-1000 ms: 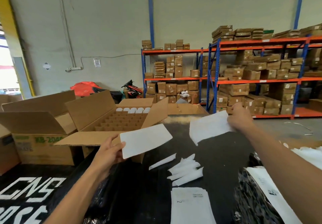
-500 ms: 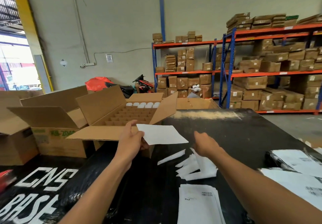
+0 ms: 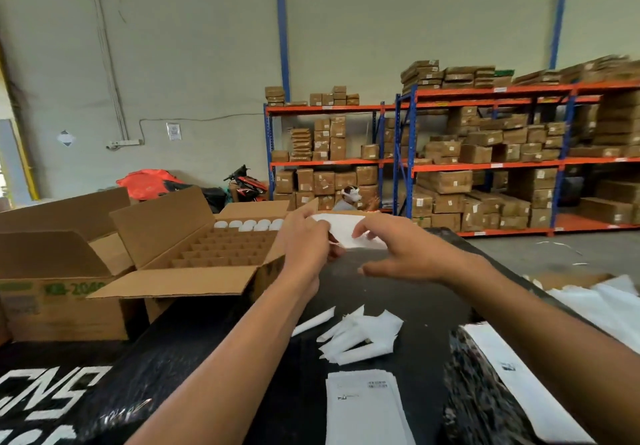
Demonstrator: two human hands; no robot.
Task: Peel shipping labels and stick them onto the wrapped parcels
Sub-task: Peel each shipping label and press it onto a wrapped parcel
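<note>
The left hand (image 3: 306, 240) pinches a white label sheet (image 3: 349, 233) held in the air above the black table (image 3: 408, 271), while the right hand (image 3: 398, 250) reaches in with fingers spread, its fingertips at the sheet's edge — whether they have caught a corner cannot be told. The likely trouble: thin, floppy paper may curl so the sticky face folds onto itself, or the label tears if the backing is pulled fast. Discarded backing strips (image 3: 360, 339) lie crumpled and pointed beside a flat stack of printed labels (image 3: 367, 406); a parcel (image 3: 485, 403) in glossy, crinkled black wrap sits at the right.
</note>
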